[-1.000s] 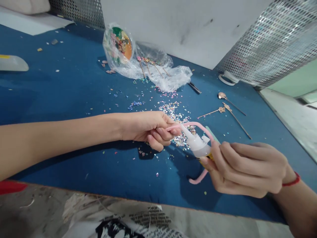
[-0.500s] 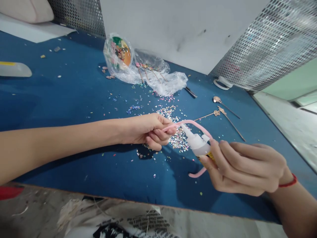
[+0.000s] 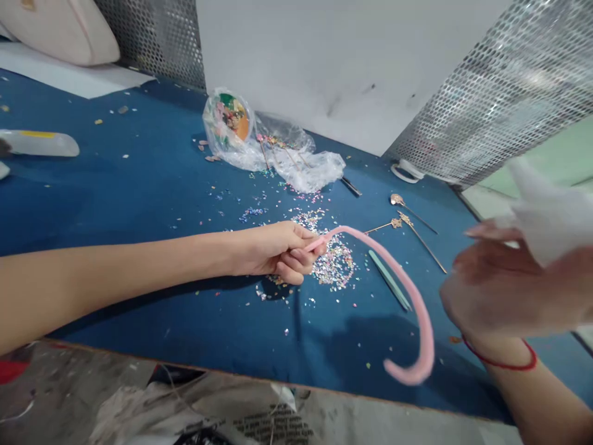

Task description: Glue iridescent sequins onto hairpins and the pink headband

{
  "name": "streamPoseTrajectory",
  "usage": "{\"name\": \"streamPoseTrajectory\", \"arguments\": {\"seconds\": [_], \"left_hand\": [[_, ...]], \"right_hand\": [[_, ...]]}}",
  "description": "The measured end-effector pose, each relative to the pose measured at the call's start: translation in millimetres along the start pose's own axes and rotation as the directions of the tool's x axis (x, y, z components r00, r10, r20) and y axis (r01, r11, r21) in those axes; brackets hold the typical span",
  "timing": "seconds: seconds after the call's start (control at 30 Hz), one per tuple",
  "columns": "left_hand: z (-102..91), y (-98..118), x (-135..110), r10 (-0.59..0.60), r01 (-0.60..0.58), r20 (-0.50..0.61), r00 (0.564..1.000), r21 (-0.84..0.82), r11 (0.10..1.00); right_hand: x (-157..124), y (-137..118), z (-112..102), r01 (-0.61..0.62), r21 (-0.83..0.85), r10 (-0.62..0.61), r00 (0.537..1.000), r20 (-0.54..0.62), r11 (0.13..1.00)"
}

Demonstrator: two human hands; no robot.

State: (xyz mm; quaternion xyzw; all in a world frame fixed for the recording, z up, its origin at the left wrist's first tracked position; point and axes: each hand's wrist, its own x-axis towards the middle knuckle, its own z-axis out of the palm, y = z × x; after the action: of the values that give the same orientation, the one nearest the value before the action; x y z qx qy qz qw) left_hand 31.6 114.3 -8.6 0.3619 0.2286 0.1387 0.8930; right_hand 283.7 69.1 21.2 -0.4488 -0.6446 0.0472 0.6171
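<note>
My left hand (image 3: pixel 291 252) pinches one end of a pink curved strip (image 3: pixel 419 309), soft-looking and thin. Its rest arcs to the right and down, hooking back at the free end. Well over to the right, my right hand (image 3: pixel 514 284), smeared by motion, grips a white glue bottle (image 3: pixel 551 216) with the nozzle pointing up. Small shiny sequins (image 3: pixel 336 266) lie scattered on the table behind and beside my left fingers. Pale green tweezers (image 3: pixel 390 281) rest on the table beneath the arc of the strip.
Gold hairpins (image 3: pixel 419 244) lie to the right on the blue table (image 3: pixel 139 191). Further back are a crumpled clear plastic bag (image 3: pixel 315 170) with a round container (image 3: pixel 234 117), and a white ring (image 3: pixel 407 171). A white and yellow object (image 3: pixel 46 142) sits at left.
My right hand has moved right and up with the glue bottle, away from the strip. The strip's free end swings out to the right. The tweezers have come into sight.
</note>
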Motion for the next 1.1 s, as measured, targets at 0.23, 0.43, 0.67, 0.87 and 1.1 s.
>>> {"name": "streamPoseTrajectory", "arguments": {"seconds": [0.23,0.43,0.67,0.87,1.1], "left_hand": [[10.2,-3,-3,0.059,-0.053,-0.046,0.997,0.128,0.99],[18.4,-2,-7,0.168,-0.146,-0.077,0.983,0.234,0.961],[22.9,3,-11,0.173,-0.156,-0.037,0.984,0.272,0.95],[25.0,-4,-11,0.095,-0.101,0.036,0.995,0.27,0.958],[29.2,-7,-12,0.026,-0.042,0.061,0.998,0.275,0.96]], "right_hand": [[12,34,27,-0.28,-0.189,0.309,0.94,0.146,0.941],[13,71,24,0.159,-0.661,0.094,0.939,0.331,0.733],[6,26,30,0.217,0.022,-0.192,0.809,0.556,0.976],[-9,2,32,0.135,0.354,-0.34,0.705,0.622,0.926],[-11,-3,30,0.208,0.347,-0.389,0.688,0.613,0.914]]}}
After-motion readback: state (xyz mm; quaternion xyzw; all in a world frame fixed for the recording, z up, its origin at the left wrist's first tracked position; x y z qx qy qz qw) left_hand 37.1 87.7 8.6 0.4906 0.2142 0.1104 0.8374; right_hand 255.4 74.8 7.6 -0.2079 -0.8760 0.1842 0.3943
